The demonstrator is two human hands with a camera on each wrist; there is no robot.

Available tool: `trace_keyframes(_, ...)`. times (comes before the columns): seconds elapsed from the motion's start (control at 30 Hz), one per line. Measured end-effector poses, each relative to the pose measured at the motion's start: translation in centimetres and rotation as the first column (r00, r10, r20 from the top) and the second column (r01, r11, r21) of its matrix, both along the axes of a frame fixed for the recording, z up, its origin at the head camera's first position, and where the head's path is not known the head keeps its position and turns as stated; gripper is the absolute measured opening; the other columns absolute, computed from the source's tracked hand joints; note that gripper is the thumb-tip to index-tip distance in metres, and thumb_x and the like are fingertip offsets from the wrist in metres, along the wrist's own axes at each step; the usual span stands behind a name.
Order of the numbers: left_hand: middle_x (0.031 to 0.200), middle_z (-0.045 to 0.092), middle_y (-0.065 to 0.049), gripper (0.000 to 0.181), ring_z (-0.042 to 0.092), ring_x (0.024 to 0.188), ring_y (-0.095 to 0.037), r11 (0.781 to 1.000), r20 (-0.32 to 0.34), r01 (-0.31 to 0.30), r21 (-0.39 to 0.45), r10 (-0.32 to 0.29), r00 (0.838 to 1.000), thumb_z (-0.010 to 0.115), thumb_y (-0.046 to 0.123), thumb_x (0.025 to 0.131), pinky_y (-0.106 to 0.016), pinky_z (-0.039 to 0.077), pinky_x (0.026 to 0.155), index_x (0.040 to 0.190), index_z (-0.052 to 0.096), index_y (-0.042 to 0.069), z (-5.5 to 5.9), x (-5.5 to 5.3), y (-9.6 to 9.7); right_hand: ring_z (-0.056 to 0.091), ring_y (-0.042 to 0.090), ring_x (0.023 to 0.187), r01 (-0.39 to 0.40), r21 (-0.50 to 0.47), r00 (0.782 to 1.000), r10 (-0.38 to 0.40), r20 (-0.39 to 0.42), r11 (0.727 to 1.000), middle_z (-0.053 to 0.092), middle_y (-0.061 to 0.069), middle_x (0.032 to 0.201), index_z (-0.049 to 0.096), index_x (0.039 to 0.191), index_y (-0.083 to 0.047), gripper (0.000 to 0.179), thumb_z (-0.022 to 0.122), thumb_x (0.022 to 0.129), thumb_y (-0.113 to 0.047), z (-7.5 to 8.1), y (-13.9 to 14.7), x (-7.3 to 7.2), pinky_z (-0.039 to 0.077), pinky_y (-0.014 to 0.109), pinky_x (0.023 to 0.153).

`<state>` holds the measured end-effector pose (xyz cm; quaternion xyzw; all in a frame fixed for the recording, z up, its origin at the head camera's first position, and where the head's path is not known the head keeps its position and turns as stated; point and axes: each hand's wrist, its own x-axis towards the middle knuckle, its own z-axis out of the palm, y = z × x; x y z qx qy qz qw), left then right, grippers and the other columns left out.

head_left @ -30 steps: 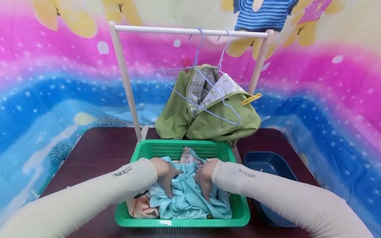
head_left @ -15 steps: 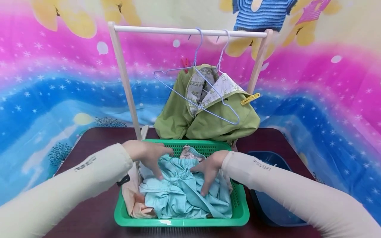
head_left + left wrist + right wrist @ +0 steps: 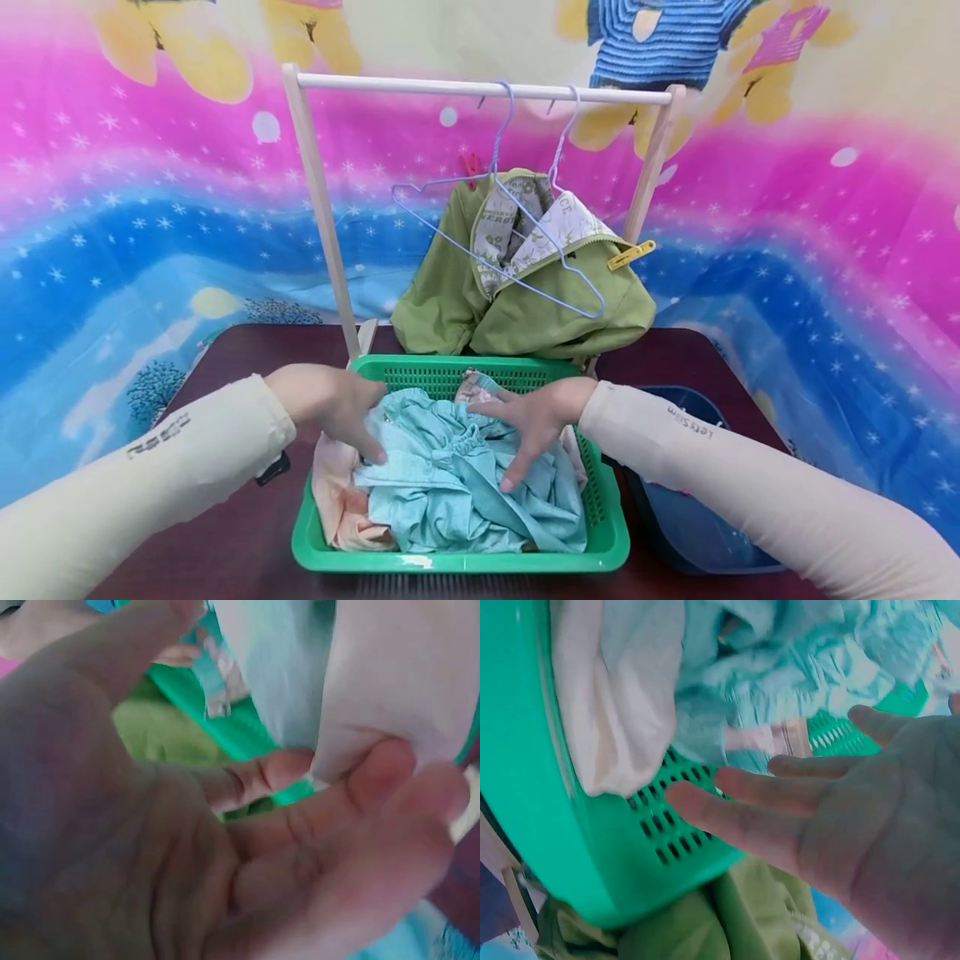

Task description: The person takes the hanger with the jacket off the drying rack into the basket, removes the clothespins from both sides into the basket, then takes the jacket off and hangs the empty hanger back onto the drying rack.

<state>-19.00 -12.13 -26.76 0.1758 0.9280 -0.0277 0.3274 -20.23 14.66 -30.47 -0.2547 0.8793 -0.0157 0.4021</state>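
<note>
Light blue-green clothing with a gathered elastic waist point(image 3: 465, 475) lies crumpled in a green plastic basket point(image 3: 457, 563). Over the basket's left side is my left hand point(image 3: 333, 408), thumb spread from the fingers. In the left wrist view its fingertips meet the edge of a pale pink cloth point(image 3: 397, 675); whether they press it I cannot tell. My right hand point(image 3: 536, 417) hovers above the right part of the pile with spread fingers, holding nothing. A peach cloth point(image 3: 348, 508) shows along the basket's left wall. A patterned cloth point(image 3: 480, 387) pokes out at the back.
Behind the basket stands a rack with a white rail point(image 3: 420, 86). On it are a lilac wire hanger point(image 3: 540, 292) and a green jacket point(image 3: 570, 308) on another hanger, with a yellow clothespin point(image 3: 632, 255) attached. A dark blue basin point(image 3: 705, 525) stands to the right.
Both hands have come off the blue-green clothing and moved apart, the left one to the left and the right one slightly right. More of the peach cloth shows at the left.
</note>
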Motion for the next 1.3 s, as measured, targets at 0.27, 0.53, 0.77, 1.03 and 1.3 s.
trace_keyframes(0.27,0.154,0.045,-0.015,0.111,0.071,0.076,-0.021,0.998,0.113,-0.035,0.059,0.029,0.993,0.079,0.065,0.076,-0.04,0.057,0.072,0.162,0.018,0.03,-1.6,0.6,1.6,0.012,0.022,0.159,-0.004,0.129,1.0,0.008,-0.029,0.992,0.011,0.001,0.172,0.012,0.161,-0.043,0.109,0.07,0.075,-0.078,-2.1,-1.0,1.4,0.024,0.048,0.125)
trace_keyframes(0.53,0.149,0.055,0.001,0.101,0.065,0.104,-0.018,0.991,0.093,0.13,-0.032,-0.126,0.988,0.08,0.063,0.076,-0.04,0.053,0.08,0.156,0.021,0.053,-3.8,1.6,4.4,0.02,0.018,0.157,-0.038,0.22,0.996,0.055,-0.072,0.975,0.021,-0.001,0.17,0.026,0.159,-0.04,0.101,0.07,0.075,-0.077,-3.3,-2.1,1.8,0.027,0.042,0.124)
trace_keyframes(0.77,0.15,0.055,0.005,0.09,0.056,0.13,-0.017,0.977,0.044,0.163,-0.137,-0.159,0.986,0.078,0.065,0.077,-0.042,0.051,0.094,0.152,0.03,0.055,-5.4,1.5,5.9,0.023,0.016,0.156,-0.09,0.276,0.99,0.116,-0.08,0.957,0.025,-0.004,0.168,0.028,0.157,-0.044,0.097,0.066,0.075,-0.081,-3.8,-2.4,1.8,0.026,0.041,0.124)
trace_keyframes(1.03,0.144,0.061,0.005,0.089,0.056,0.131,-0.014,0.966,0.003,0.182,-0.183,-0.185,0.983,0.077,0.068,0.076,-0.039,0.05,0.1,0.152,0.035,0.05,-6.6,1.6,6.7,0.034,0.012,0.151,-0.102,0.3,0.987,0.133,-0.086,0.948,0.038,-0.008,0.162,0.029,0.156,-0.046,0.097,0.066,0.074,-0.082,-4.4,-2.7,1.5,0.033,0.036,0.12)
trace_keyframes(1.3,0.149,0.056,0.004,0.091,0.054,0.134,-0.017,0.974,0.046,0.145,-0.177,-0.139,0.989,0.073,0.071,0.077,-0.04,0.048,0.103,0.155,0.03,0.049,-7.0,1.5,6.6,0.034,0.011,0.151,-0.108,0.354,0.983,0.153,-0.101,0.929,0.035,-0.012,0.163,0.027,0.154,-0.052,0.098,0.067,0.071,-0.085,-4.6,-2.8,1.1,0.023,0.044,0.124)
